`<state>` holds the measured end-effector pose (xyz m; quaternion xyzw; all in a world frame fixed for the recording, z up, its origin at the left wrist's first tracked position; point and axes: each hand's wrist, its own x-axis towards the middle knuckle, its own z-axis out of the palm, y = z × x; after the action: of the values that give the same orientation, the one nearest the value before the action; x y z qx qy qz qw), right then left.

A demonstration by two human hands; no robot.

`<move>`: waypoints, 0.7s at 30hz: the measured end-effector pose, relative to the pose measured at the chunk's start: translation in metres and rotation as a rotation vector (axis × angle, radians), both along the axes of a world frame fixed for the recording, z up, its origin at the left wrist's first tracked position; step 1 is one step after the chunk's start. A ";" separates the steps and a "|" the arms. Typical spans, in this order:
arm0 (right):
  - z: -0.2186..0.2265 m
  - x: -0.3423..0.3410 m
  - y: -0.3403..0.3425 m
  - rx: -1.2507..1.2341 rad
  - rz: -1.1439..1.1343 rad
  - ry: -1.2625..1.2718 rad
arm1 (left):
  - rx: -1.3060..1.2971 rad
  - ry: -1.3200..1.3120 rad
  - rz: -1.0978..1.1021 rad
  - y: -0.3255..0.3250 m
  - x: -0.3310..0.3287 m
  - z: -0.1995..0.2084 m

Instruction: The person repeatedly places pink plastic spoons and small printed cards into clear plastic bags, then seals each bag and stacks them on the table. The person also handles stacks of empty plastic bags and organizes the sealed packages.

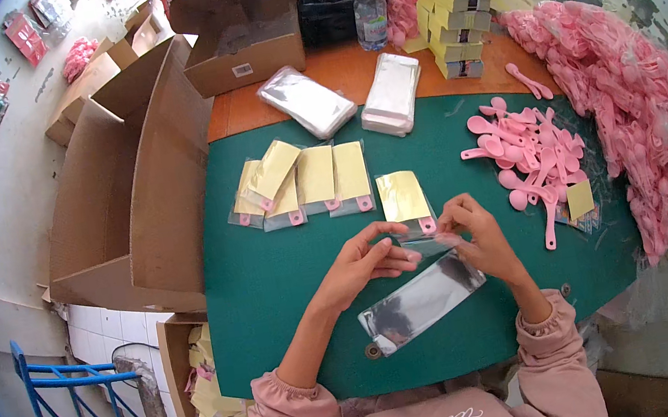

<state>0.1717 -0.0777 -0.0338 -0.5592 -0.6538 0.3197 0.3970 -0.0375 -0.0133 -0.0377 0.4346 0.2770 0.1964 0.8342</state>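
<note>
Between my hands lies a clear plastic bag (pixel 403 196) with a yellow card inside and the end of a pink spoon handle (pixel 427 226) showing at its near edge. The fingers of my left hand (pixel 371 256) curl around the left side of the bag's clear near end. My right hand (pixel 474 232) pinches the right side of that same end. Just below my hands, a clear, shiny empty bag (pixel 423 300) lies slanted on the green mat (pixel 296 300). Several filled bags with yellow cards (pixel 316 175) lie side by side and overlapping at the upper left.
Loose pink spoons (pixel 527 145) are heaped at the right, beside a long pile of wrapped pink spoons (pixel 624 96). Stacks of clear bags (pixel 390 88), stacked cards (pixel 453 14) and a water bottle (pixel 369 0) stand behind. Open cardboard boxes (pixel 166 182) flank the table's left.
</note>
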 end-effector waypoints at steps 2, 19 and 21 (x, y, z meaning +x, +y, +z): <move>-0.004 0.001 -0.001 -0.037 -0.016 0.156 | 0.252 0.117 0.074 -0.001 -0.001 -0.007; -0.020 -0.014 0.003 -0.278 -0.217 0.566 | 0.521 0.372 0.303 -0.011 0.015 -0.027; -0.017 -0.015 0.003 -0.283 -0.223 0.549 | 0.482 0.364 0.345 -0.013 0.018 -0.022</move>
<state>0.1571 -0.0750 -0.0509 -0.5700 -0.4060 0.5008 0.5093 -0.0200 -0.0260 -0.0598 0.5939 0.4363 0.3136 0.5988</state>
